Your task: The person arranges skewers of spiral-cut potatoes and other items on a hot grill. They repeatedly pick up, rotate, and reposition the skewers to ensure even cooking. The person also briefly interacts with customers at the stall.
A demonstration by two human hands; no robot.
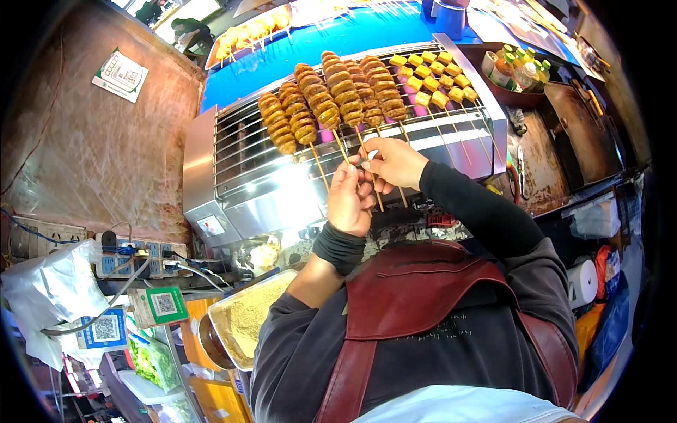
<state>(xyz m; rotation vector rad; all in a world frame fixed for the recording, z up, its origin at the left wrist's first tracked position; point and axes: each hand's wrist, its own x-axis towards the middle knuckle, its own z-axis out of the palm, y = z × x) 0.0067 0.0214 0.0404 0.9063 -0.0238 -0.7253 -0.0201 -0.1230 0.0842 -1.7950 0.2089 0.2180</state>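
Several browned, spiral-cut sausages [342, 90] on wooden skewers lie side by side on the wire rack of a stainless steel grill [254, 203]. My left hand [349, 203] grips the bare lower stick of one skewer, in front of the grill's near edge. Right beside it, my right hand [394, 165] pinches the stick of a neighbouring skewer [380, 201] between thumb and fingers. Both hands nearly touch; some fingertips overlap and are hard to tell apart. Skewers of yellow cubes [431, 83], perhaps tofu, rest on the right of the rack. Pinkish glow shows beneath the food.
Behind the grill, a tray of skewered food [253, 34] and a blue pitcher [450, 20] stand on a blue surface [317, 39]. Capped bottles [515, 69] crowd a container at right. Power sockets with cables [140, 259] and a tub of yellowish powder [248, 317] are at left.
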